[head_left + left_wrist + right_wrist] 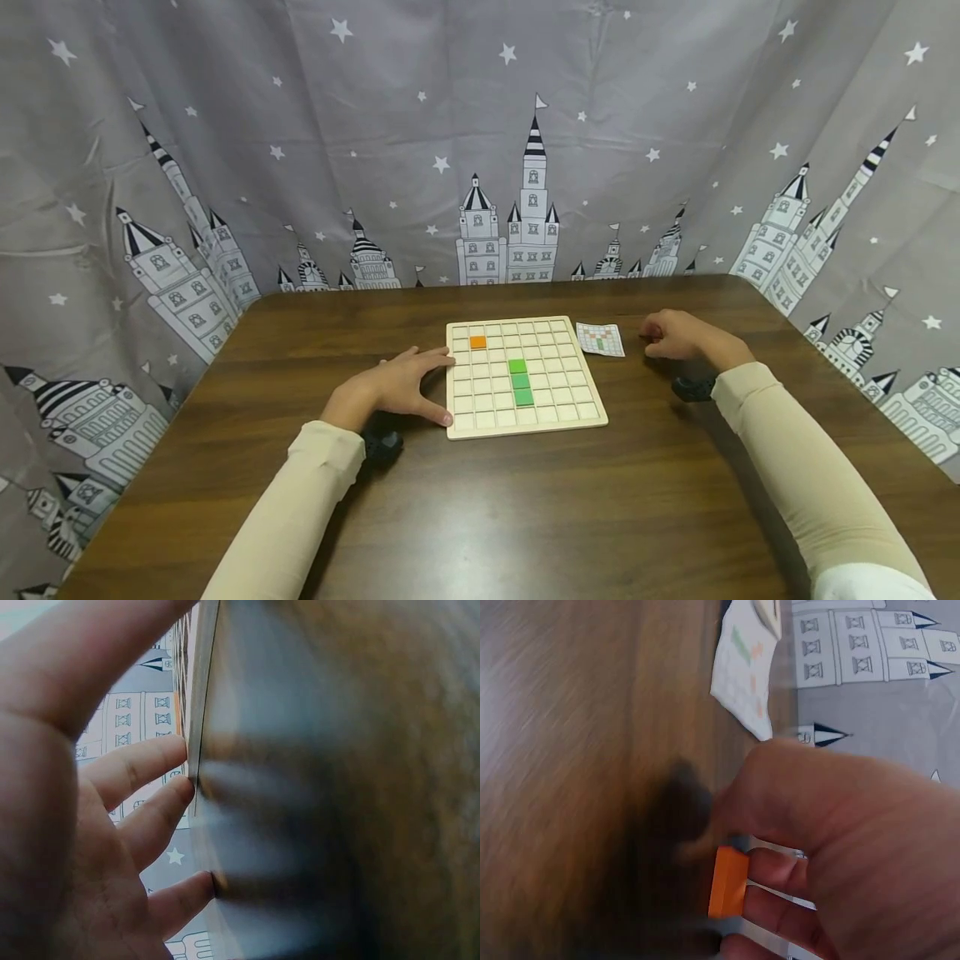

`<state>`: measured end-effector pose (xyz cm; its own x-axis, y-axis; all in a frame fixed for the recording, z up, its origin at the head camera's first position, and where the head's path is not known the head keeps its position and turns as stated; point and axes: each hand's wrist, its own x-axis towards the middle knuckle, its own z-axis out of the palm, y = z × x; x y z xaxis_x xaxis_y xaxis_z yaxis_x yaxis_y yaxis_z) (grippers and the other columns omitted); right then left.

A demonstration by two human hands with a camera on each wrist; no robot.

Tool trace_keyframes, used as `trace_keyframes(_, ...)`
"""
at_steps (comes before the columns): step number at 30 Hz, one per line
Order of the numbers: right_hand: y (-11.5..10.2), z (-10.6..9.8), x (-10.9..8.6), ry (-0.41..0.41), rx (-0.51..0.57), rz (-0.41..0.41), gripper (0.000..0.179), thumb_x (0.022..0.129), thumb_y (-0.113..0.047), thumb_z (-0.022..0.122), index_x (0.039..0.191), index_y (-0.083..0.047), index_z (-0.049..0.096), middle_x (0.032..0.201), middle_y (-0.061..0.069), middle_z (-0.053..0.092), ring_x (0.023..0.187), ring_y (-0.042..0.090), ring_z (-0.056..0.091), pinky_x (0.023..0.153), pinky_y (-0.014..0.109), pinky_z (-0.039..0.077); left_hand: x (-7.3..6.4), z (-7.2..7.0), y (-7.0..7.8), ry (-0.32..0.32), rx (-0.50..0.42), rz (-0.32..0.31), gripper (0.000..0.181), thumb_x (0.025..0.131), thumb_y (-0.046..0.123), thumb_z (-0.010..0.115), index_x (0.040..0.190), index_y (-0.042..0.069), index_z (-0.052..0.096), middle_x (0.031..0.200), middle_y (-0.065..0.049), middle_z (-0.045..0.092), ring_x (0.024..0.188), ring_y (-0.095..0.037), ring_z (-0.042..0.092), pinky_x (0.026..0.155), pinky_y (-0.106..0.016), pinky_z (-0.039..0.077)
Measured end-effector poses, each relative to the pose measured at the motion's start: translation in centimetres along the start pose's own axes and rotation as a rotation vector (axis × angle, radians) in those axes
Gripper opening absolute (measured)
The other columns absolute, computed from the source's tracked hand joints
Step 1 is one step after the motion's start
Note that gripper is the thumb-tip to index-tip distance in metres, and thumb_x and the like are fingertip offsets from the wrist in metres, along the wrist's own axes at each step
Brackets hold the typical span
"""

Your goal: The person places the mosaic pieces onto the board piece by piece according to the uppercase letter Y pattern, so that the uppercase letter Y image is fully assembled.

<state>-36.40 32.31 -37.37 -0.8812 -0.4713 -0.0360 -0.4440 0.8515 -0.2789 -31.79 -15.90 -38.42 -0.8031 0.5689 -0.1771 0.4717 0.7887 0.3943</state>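
Observation:
A square wooden grid board (581, 412) lies on the table, holding an orange tile (477, 342) near its upper left and a short column of green tiles (521, 381) around the middle. My left hand (401, 383) rests at the board's left edge, thumb and fingertips spread and touching the rim. To the right of the board, my right hand (678, 335) is low over the table with fingers curled. In the right wrist view those fingers hold another orange tile (727, 883), which the head view hides.
A small paper card (600, 339) printed with a coloured grid pattern lies between the board and my right hand. The brown wooden table (465, 508) ends at the back against a grey curtain (390, 125) with castles and stars.

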Motion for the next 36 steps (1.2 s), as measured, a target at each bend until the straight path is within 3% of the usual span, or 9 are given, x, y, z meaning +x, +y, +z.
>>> trace_keyframes(5, 0.6, -0.2, -1.0, 0.019, -0.016, -0.002, 0.031, 0.076, -0.005, 0.076, 0.101, 0.01, 0.065, 0.091, 0.015, 0.067, 0.086, 0.031, 0.062, 0.082, 0.052, 0.052, 0.0, -0.2, 0.0, 0.002, 0.005, -0.002, 0.102, 0.074, 0.061, 0.083, 0.155, 0.014, 0.042, 0.165, -0.01, 0.025, 0.148, -0.052, 0.012, 0.102, -0.083, 0.013)
trace_keyframes(12, 1.2, -0.1, -2.0, 0.064, -0.021, 0.067, 0.023, 0.078, -0.006, 0.077, 0.092, 0.006, 0.063, 0.082, 0.01, 0.062, 0.077, 0.028, 0.059, 0.076, 0.049, 0.052, 0.1, -0.2, 0.1, 0.007, 0.013, 0.008, 0.101, 0.074, 0.061, 0.083, 0.155, 0.014, 0.043, 0.165, -0.01, 0.025, 0.147, -0.053, 0.012, 0.102, -0.083, 0.014)
trace_keyframes(20, 1.1, 0.3, -1.5, 0.148, -0.015, 0.042, 0.021, 0.079, -0.011, 0.078, 0.09, 0.002, 0.066, 0.081, 0.006, 0.064, 0.077, 0.025, 0.06, 0.076, 0.047, 0.052, 0.2, -0.3, 0.2, -0.004, 0.014, 0.005, 0.102, 0.074, 0.061, 0.083, 0.155, 0.014, 0.041, 0.166, -0.01, 0.024, 0.148, -0.052, 0.011, 0.102, -0.082, 0.013)
trace_keyframes(25, -1.1, 0.5, 0.6, 0.173, 0.001, 0.01, 0.02, 0.08, -0.01, 0.076, 0.094, 0.001, 0.067, 0.084, 0.007, 0.064, 0.08, 0.025, 0.06, 0.077, 0.046, 0.052, 0.2, -0.2, 0.2, -0.013, 0.015, -0.005, 0.103, 0.075, 0.061, 0.082, 0.156, 0.015, 0.04, 0.166, -0.009, 0.025, 0.148, -0.052, 0.011, 0.101, -0.083, 0.013)
trace_keyframes(36, -8.8, 1.2, 6.3, 0.15, 0.075, -0.161, 0.021, 0.086, -0.01, 0.076, 0.104, -0.002, 0.069, 0.096, 0.007, 0.063, 0.087, 0.024, 0.057, 0.078, 0.04, 0.05, -0.1, 0.1, -0.1, -0.004, 0.011, 0.0, 0.103, 0.075, 0.061, 0.082, 0.156, 0.013, 0.04, 0.166, -0.01, 0.024, 0.147, -0.053, 0.011, 0.102, -0.083, 0.014)
